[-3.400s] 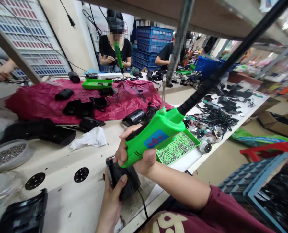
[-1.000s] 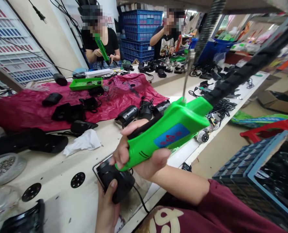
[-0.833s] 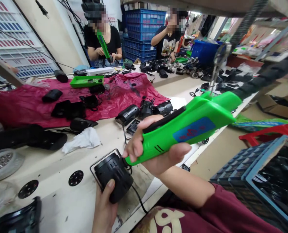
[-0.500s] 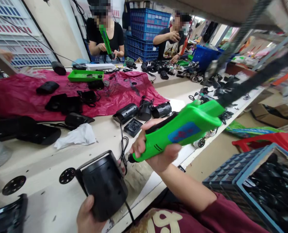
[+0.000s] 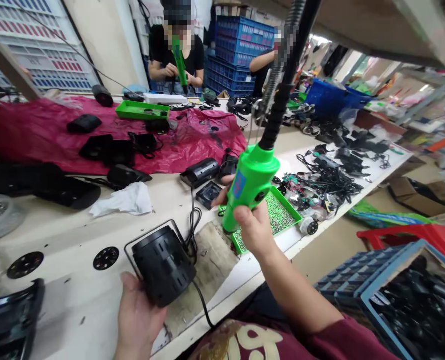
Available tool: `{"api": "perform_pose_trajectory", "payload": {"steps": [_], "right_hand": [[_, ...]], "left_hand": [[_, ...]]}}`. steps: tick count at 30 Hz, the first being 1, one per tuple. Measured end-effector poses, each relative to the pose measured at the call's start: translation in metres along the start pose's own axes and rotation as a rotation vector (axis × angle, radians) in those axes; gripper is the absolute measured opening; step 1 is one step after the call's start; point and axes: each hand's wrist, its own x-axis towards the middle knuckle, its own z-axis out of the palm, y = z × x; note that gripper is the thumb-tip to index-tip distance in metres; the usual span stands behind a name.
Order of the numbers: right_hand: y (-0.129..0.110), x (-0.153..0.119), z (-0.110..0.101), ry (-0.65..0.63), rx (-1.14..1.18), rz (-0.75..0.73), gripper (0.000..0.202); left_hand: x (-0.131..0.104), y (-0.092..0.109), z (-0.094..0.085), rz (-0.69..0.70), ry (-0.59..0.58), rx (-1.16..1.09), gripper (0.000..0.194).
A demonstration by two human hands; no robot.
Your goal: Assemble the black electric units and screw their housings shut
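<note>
- L hand [image 5: 137,315] cups black lamp [image 5: 164,266] from below, fingers under it.
- R hand [image 5: 253,226] wrapped tight round green screwdriver [image 5: 249,184], upright over green tray [image 5: 288,209].

A long pale workbench [image 5: 94,235] runs from near to far; a crimson plastic sheet [image 5: 38,135] covers its far left part; a low shelf board [image 5: 357,30] hangs above the bench. Behind stands a cream wall [image 5: 102,45]; on the left is a rack of small white and blue boxes [image 5: 45,55]. Stacked blue crates [image 5: 237,45] fill the back; two other persons work there. The floor [image 5: 331,245] on the right is brownish; daylight comes from the far right.
</note>
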Motion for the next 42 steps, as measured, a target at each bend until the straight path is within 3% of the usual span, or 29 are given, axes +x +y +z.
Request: {"api": "perform_pose_trajectory", "payload": {"steps": [3,4,5,6,8,10,13,18,21,26,42], "right_hand": [[-0.003,-0.011,-0.001,0.295,-0.267,-0.486,0.043],[-0.004,-0.018,0.002,0.333,-0.297,-0.624,0.035],[-0.004,-0.026,0.006,0.266,-0.294,-0.688,0.031],[-0.003,-0.035,0.011,0.074,-0.308,-0.597,0.032],[0.0,-0.051,0.024,-0.28,-0.378,-0.256,0.046],[0.005,-0.063,0.039,-0.462,-0.415,0.063,0.072],[0.012,-0.072,0.055,-0.563,-0.401,0.328,0.094],[0.014,-0.079,0.063,-0.596,-0.405,0.498,0.104],[0.017,-0.086,0.063,-0.556,-0.324,0.543,0.104],[0.023,-0.094,0.064,-0.486,-0.265,0.494,0.098],[0.026,-0.101,0.061,-0.465,-0.315,0.402,0.089]], "left_hand": [[0.002,-0.003,-0.003,-0.051,-0.071,0.014,0.053],[0.004,-0.004,-0.004,-0.07,-0.1,0.032,0.054],[0.005,-0.006,-0.006,-0.083,-0.129,0.044,0.053],[0.006,-0.008,-0.007,-0.087,-0.154,0.044,0.051],[0.008,-0.011,-0.01,-0.062,-0.202,0.012,0.049],[0.008,-0.012,-0.012,-0.031,-0.247,-0.022,0.057],[0.007,-0.011,-0.012,-0.017,-0.274,-0.067,0.061],[0.005,-0.008,-0.008,-0.118,-0.221,-0.102,0.059],[0.003,-0.009,-0.006,-0.117,-0.182,-0.101,0.056],[0.003,-0.012,-0.006,-0.029,-0.099,-0.086,0.044],[0.003,-0.015,-0.009,0.074,-0.021,-0.051,0.037]]}}
